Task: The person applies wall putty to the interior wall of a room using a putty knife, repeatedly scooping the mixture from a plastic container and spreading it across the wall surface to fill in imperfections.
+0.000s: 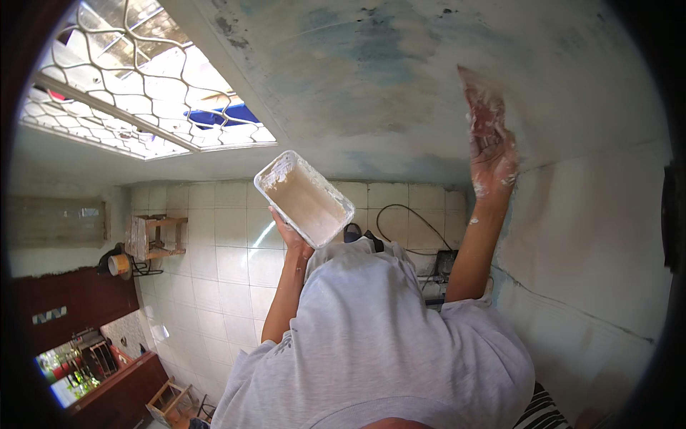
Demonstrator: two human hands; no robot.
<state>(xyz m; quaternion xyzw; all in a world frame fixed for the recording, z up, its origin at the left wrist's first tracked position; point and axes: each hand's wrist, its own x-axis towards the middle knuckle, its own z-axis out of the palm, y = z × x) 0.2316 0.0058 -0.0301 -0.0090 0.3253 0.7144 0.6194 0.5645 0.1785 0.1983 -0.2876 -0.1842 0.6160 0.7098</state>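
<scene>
My left hand (293,236) grips a white rectangular plastic tub (314,204) from its near left side. White paste coats the tub's rim and inner walls, thickest at the far corner, and the tub tilts so that its inside shows. To the right, my right arm reaches up and my right hand (493,163) is closed on a flat reddish putty spreader (486,107) smeared with white. The spreader lies against the patchy grey-white wall (386,86), near the corner with the right wall. White smears cover my right fingers and wrist. The fingertips are partly hidden.
A window with a wavy metal grille (143,86) is at upper left. On the tiled floor (221,286) stand a wooden stool (158,237) and, nearer, another wooden frame (171,402). A black cable (400,207) loops behind me. A cracked wall (593,236) rises at right.
</scene>
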